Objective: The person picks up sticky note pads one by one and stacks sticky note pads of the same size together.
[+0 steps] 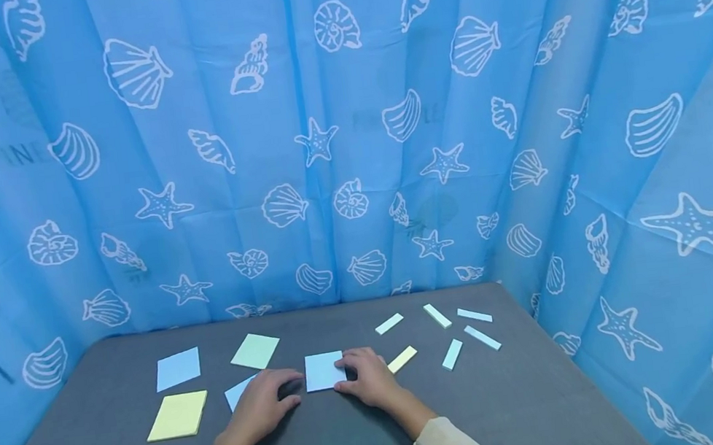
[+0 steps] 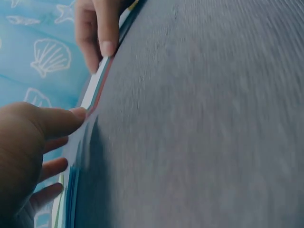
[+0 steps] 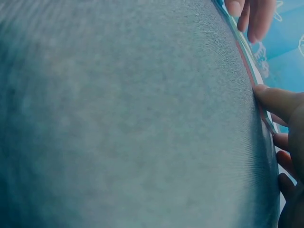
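Note:
A pale blue square pad of sticky notes (image 1: 322, 373) lies flat on the table between the two hands. The right hand (image 1: 369, 379) holds it at its right side, thumb near the front corner and fingers by the right edge. In the left wrist view, a reddish layer shows along the low edge of the square stack (image 2: 99, 88). Just left of the pad is the left hand (image 1: 265, 402), thumb and fingers spread apart and gripping nothing. Beneath and behind that hand, another blue square (image 1: 237, 392) is partly hidden.
On the left lie a blue square (image 1: 178, 369), a green square (image 1: 255, 351) and a thicker yellow square pad (image 1: 177, 416). Several narrow strips, including a yellow strip (image 1: 402, 359) and a blue strip (image 1: 482, 337), are scattered rightward. A blue shell-print curtain (image 1: 332, 240) hangs behind the grey table (image 1: 355, 443).

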Demonstrator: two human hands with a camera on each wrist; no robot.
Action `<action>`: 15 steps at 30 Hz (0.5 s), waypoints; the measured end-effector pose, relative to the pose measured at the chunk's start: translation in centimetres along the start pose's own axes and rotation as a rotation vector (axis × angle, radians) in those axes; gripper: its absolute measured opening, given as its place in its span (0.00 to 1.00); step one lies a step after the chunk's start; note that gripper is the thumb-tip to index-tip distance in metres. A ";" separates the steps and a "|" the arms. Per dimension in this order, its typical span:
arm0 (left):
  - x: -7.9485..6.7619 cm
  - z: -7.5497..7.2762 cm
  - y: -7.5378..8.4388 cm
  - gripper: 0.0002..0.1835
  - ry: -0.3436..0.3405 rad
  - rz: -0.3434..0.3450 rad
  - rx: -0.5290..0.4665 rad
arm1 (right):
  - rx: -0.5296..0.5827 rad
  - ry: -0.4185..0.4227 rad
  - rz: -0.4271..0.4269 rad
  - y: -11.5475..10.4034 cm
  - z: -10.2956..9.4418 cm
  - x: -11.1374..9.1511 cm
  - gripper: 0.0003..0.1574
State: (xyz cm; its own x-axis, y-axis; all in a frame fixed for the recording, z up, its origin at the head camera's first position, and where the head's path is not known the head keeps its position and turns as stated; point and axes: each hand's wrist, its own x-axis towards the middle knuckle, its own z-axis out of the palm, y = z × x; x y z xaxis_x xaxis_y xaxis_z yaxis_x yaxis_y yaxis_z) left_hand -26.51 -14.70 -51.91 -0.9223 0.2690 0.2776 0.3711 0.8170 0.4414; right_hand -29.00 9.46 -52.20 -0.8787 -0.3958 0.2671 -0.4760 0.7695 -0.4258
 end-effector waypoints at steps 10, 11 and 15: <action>-1.0 -1.9 -2.4 0.18 0.031 0.081 0.092 | 0.029 0.020 -0.018 0.1 -0.1 -0.2 0.25; -1.1 -2.1 -2.7 0.18 0.025 0.098 0.105 | 0.030 0.023 -0.022 0.1 -0.1 -0.2 0.25; -1.3 -2.9 -3.7 0.19 -0.008 0.130 0.160 | 0.026 0.033 -0.032 0.1 -0.1 -0.2 0.25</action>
State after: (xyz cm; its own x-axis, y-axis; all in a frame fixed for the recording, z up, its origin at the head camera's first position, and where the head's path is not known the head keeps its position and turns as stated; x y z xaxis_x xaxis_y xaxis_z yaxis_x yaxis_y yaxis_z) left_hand -26.36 -19.58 -51.49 -0.8686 0.3814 0.3164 0.4662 0.8454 0.2608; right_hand -28.89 9.63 -52.24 -0.8614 -0.4031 0.3090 -0.5052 0.7431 -0.4389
